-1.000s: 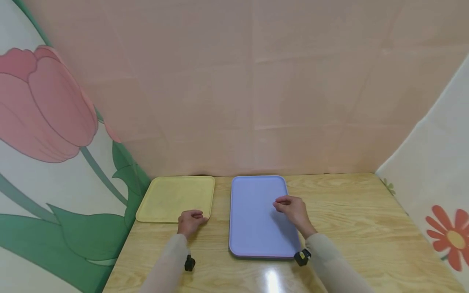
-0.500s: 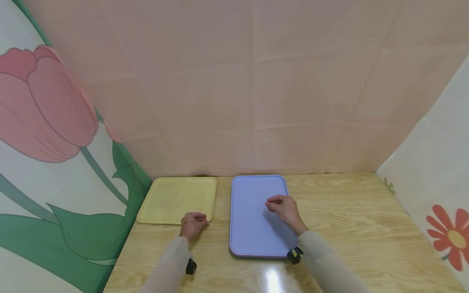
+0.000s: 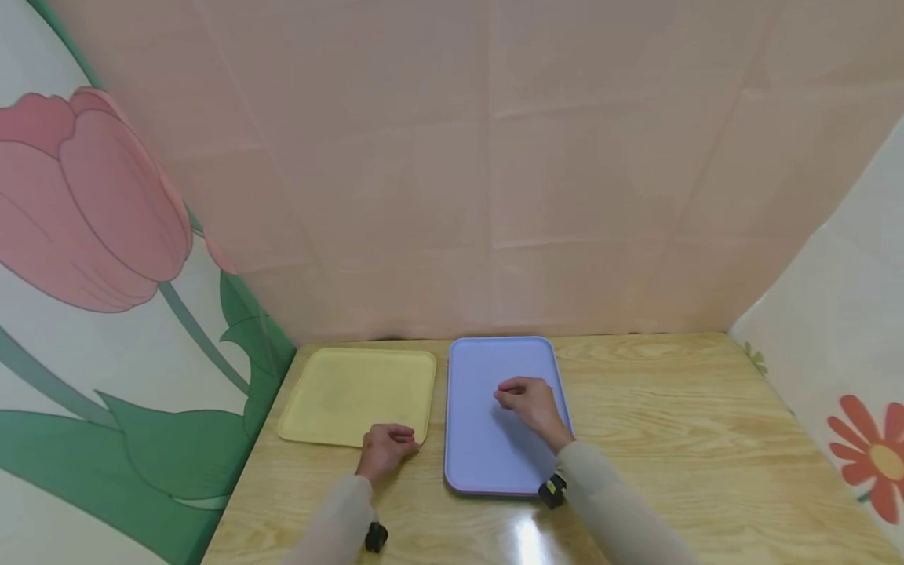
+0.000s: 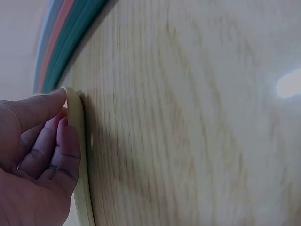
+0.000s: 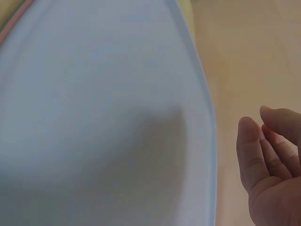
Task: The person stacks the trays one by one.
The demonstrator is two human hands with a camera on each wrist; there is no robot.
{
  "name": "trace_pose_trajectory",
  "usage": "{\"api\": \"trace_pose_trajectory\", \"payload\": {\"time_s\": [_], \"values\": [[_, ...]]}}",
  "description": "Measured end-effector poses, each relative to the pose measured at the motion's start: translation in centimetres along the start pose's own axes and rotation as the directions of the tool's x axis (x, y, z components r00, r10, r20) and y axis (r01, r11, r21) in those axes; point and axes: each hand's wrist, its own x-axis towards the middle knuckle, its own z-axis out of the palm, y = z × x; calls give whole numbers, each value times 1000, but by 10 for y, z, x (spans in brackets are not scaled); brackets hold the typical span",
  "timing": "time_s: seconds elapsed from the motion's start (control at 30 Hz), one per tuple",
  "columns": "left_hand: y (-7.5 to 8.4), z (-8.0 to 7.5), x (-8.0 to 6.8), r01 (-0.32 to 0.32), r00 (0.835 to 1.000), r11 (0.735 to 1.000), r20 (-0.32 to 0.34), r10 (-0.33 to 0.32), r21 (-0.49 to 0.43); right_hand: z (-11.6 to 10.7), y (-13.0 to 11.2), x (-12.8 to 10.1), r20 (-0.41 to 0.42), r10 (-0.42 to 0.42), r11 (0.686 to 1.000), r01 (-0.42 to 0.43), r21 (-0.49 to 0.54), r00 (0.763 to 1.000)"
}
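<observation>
My left hand (image 3: 385, 453) pinches the near right corner of a flat yellow tray (image 3: 353, 392). In the left wrist view, the thumb lies at the top of the yellow rim (image 4: 77, 117), with the other fingers curled against the tray. My right hand (image 3: 530, 404) hovers above a periwinkle-blue tray (image 3: 480, 439) and casts a shadow on it. Its fingers are loosely bent; in the right wrist view a gap shows between thumb and fingertips (image 5: 248, 129), and nothing is held. Pink and green edges (image 4: 70, 47) show under the blue tray, so it tops a stack.
Both trays lie on a wood-grain table (image 3: 678, 424), a narrow strip of tabletop between them. Behind stands a pinkish cloth backdrop (image 3: 487, 196). Floral panels flank it, with a tulip (image 3: 106, 212) at left and a red flower (image 3: 879, 459) at right.
The yellow tray has slid right and toward me along with my left hand, closer to the blue stack. My right hand has moved left over the blue tray, which stays in place.
</observation>
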Motion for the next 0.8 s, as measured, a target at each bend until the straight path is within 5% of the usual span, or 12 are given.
{"api": "trace_pose_trajectory", "payload": {"time_s": [0.33, 0.6, 0.8], "values": [[-1, -9, -3, -19, 1000, 1000, -24, 19, 3, 22, -6, 3, 43, -8, 998, 5, 67, 999], [-13, -40, 1, 22, 991, 999, -131, -28, -45, 41, -12, 4, 95, -25, 996, 17, 83, 995], [-25, -64, 4, 40, 966, 998, -254, -51, -46, 54, -18, 5, 115, -58, 997, 52, 61, 992]]}}
